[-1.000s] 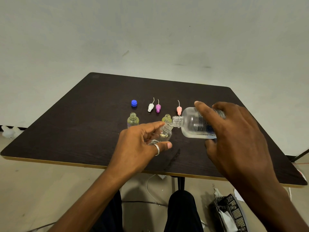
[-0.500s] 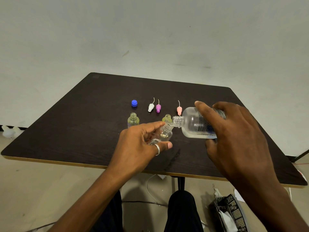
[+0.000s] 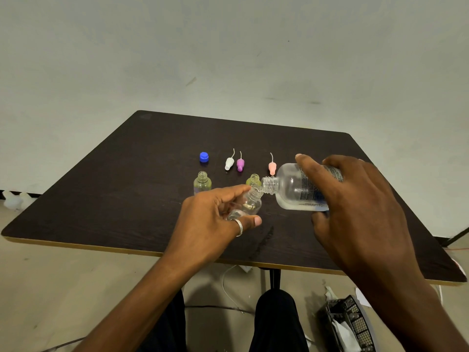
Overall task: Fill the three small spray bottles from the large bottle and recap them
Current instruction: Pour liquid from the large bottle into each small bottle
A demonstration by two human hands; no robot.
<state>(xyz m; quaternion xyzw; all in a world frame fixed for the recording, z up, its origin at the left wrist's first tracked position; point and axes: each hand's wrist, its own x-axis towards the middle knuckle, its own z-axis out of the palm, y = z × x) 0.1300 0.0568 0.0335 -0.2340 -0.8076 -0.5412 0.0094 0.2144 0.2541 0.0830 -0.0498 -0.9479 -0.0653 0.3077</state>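
My right hand (image 3: 355, 207) grips the large clear bottle (image 3: 291, 190), tipped on its side with its open neck against the mouth of a small clear bottle (image 3: 247, 205). My left hand (image 3: 213, 222) holds that small bottle tilted above the dark table (image 3: 127, 199). Two more small bottles stand open on the table: one (image 3: 202, 182) at the left, one yellowish (image 3: 253, 180) partly hidden behind the held bottle. Behind them lie a blue cap (image 3: 204, 157) and white (image 3: 229, 163), purple (image 3: 240, 163) and pink (image 3: 271, 167) spray tops.
A wet streak (image 3: 264, 240) marks the table near its front edge. A black mesh basket (image 3: 347, 323) with paper stands on the floor at the right, below the table. My knees show under the front edge.
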